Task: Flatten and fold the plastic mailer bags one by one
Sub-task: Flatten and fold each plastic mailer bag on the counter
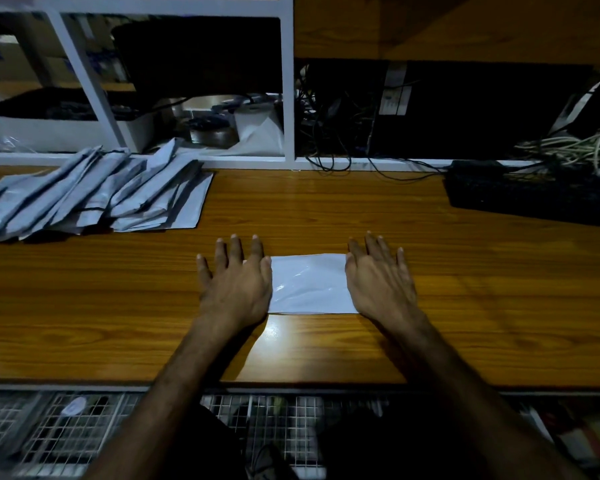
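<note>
I see both hands flat on the one white mailer bag [309, 284] lying in the middle of the wooden table [326, 209]; the left hand [236, 282] presses its left end with fingers straight and spread, and the right hand [378, 282] presses its right end the same way, so nothing is gripped or pinched; the bag's middle shows bare between them, glossy, with a shallow crease or two catching the light.

I judge this a flattening or crease-setting press; the bag looks already narrow, so it may be folded once, though I cannot be sure.

What worries me is the slick film on the polished wood; if one palm lifts before the other, trapped air could spring the fold open, or the bag could skate sideways and the edges go out of line; uneven pressure could also set a crooked crease.

The pile of mailer bags [94, 192] lies well apart at the far left; a black keyboard [534, 195] sits at the far right, near the cables [568, 147].
</note>
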